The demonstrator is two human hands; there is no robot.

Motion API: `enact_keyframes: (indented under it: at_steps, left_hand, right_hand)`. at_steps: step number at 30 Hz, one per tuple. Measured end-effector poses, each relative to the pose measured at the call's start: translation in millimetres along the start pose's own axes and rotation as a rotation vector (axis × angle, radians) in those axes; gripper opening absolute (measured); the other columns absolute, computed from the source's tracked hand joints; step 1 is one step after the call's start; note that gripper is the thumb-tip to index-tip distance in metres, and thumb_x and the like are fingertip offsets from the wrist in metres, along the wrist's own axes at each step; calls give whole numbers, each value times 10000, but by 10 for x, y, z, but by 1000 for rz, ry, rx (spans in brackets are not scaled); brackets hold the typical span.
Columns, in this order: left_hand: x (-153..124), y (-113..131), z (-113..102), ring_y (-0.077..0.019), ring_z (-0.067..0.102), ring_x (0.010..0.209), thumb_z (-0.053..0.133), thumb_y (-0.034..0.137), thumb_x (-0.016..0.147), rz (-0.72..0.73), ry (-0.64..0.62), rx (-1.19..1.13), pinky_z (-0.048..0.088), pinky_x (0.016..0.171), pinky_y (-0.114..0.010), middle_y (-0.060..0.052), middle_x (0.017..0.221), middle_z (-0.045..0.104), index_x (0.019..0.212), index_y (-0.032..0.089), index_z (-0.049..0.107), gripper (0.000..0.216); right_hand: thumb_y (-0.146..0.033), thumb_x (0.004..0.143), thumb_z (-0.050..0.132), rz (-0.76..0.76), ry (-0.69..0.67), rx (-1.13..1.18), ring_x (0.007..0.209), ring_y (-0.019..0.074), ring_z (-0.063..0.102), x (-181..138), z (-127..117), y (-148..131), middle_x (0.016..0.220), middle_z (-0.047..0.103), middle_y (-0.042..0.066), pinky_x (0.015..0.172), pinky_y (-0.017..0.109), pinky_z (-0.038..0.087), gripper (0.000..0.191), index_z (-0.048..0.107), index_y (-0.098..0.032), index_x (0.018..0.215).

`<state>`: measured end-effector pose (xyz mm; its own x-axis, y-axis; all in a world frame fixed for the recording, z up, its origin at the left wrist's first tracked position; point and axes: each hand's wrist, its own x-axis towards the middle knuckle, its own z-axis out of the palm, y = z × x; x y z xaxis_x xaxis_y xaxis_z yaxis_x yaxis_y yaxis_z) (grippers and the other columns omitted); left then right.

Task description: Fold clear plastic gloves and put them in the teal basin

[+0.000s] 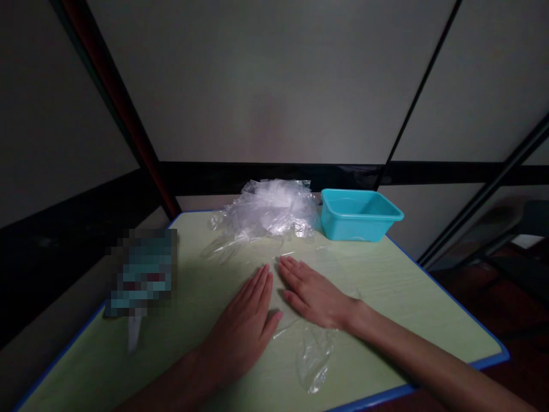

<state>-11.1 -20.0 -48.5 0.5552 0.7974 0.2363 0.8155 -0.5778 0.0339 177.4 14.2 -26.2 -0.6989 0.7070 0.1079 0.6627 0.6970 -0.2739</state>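
Both my hands lie flat, palms down, side by side in the middle of a pale green table (pixel 429 297). My left hand (pixel 246 320) has its fingers stretched out and together. My right hand (pixel 311 292) is also flat with fingers extended, pressing on a clear plastic sheet or bag (pixel 315 357) that spreads under it and trails toward the near edge. A crumpled heap of clear plastic bags (pixel 266 212) lies at the far side of the table, beyond my fingertips.
A turquoise plastic tub (pixel 358 214) stands at the far right of the table next to the heap. A pixelated object (pixel 143 272) sits at the left edge. The table has a blue rim; walls stand close behind.
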Motion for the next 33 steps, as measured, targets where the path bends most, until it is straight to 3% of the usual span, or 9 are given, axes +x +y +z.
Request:
enact_keyframes:
  at_steps: [4,8,21,24,26,29,33]
  left_hand:
    - [-116,-65,58,-278,268,1280,388,376,858,-15,-22,45,328,1007,-413,-220,1381,300,1299,5,325,580]
    - [-172,-115,74,-281,265,1280,378,424,865,-2,-10,85,331,1005,-416,-218,1380,301,1298,7,329,603]
    - [-181,-127,54,-269,210,1303,398,383,859,8,26,22,297,1025,-427,-191,1414,246,1347,41,248,614]
    - [-176,-30,-81,-244,123,1326,411,301,857,136,-19,-53,233,1052,-438,-143,1454,134,1396,92,107,653]
    - [-141,84,-192,-232,90,1330,448,330,849,292,-114,-135,204,1067,-414,-117,1463,74,1408,123,45,719]
    - [-22,258,-322,-242,82,1329,479,453,832,487,-253,-241,180,1077,-390,-133,1455,73,1401,92,111,768]
    - [161,367,-349,-214,107,1328,385,514,869,535,-302,-343,160,1087,-359,-106,1454,134,1389,113,188,686]
  right_hand:
    - [-363,917,283,-38,-30,-16,1332,219,84,59,124,-129,1441,132,161,1086,372,151,576,208,-24,1377]
    - [-380,918,278,-8,-25,-58,1329,226,112,26,178,-70,1438,140,162,1084,376,156,582,213,-29,1377]
    - [-414,928,224,218,71,-205,1323,211,140,-459,65,597,1430,193,101,1068,408,213,563,204,-92,1389]
    - [-424,927,228,213,88,-206,1322,207,140,-464,79,609,1428,199,95,1068,408,214,563,195,-110,1393]
    - [-425,927,228,212,85,-202,1323,205,140,-455,79,598,1427,201,96,1069,405,212,564,206,-104,1390]
    - [-415,927,226,212,68,-209,1322,209,143,-445,62,580,1426,200,110,1071,402,206,570,228,-69,1379]
    - [-393,924,249,207,77,-210,1320,213,155,-443,43,561,1421,210,118,1066,404,216,557,248,-63,1373]
